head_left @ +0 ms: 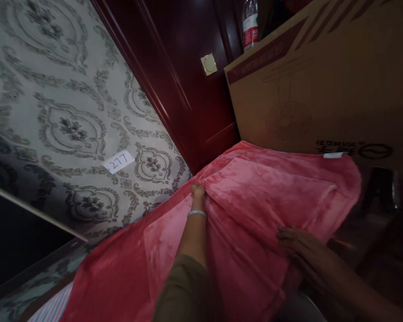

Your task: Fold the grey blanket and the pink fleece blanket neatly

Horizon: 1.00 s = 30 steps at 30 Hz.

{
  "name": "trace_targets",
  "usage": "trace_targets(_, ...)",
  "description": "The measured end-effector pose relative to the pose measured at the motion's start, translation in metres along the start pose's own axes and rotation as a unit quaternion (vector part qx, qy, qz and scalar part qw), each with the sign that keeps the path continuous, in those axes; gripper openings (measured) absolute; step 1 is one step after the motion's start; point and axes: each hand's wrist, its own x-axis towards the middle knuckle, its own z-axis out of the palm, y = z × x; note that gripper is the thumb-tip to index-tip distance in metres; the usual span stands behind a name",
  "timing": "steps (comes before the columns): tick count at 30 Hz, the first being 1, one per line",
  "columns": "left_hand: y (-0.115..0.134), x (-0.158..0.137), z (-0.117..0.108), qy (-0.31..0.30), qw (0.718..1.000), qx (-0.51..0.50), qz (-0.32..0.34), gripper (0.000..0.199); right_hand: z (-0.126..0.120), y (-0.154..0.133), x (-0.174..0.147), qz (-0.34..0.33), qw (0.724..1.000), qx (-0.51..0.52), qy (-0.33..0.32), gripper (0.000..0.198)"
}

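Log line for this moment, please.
left hand: gripping pink blanket | right hand: against blanket, grip unclear | beyond: cardboard box, bottle

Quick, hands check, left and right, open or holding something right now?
Left hand: closed, holding a pinched bit of the pink blanket.
Right hand: at the blanket's near side, fingers extended; whether it grips cannot be told.

Support surface mostly hidden, type unclear: pink plush blanket [242, 183] spread over it, striped fabric [52, 307] showing at blanket's near-left edge.
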Motion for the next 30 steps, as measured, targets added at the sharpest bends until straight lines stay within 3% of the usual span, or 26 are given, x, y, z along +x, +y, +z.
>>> trace_targets(7, 0.004, 0.002, -0.003, 0.038, 0.990, 0.134, 0.024, 0.041, 0.007, -0.017, 0.012, -0.010, 1.000, 0.002, 0.023, 0.033)
trace_targets(13, 0.024, -0.032, -0.002, -0.016, 0.960, 0.226, 0.166, 0.033, 0.018, -0.020, 0.015, 0.000, 0.999, -0.007, 0.038, 0.031)
trace_targets(18, 0.025, -0.105, -0.003, -0.210, 0.885, 0.274, 0.312, 0.021, 0.003, -0.031, 0.020, 0.018, 0.999, -0.004, 0.037, 0.032)
trace_targets(22, 0.009, -0.172, -0.016, -0.349, 0.787, 0.324, 0.391, 0.036, -0.024, -0.028, 0.027, 0.041, 0.999, 0.022, 0.008, 0.036)
trace_targets(24, 0.001, -0.197, -0.024, -0.377, 0.754, 0.358, 0.402, 0.050, -0.039, -0.018, 0.030, 0.068, 0.997, 0.006, 0.020, 0.035)
trace_targets(27, -0.007, -0.221, -0.032, -0.380, 0.740, 0.404, 0.380, 0.063, -0.055, 0.003, 0.034, 0.078, 0.995, -0.048, 0.039, 0.030)
trace_targets(30, -0.013, -0.233, -0.032, -0.372, 0.724, 0.443, 0.376, 0.068, -0.062, 0.023, 0.039, 0.058, 0.994, -0.094, 0.003, 0.032)
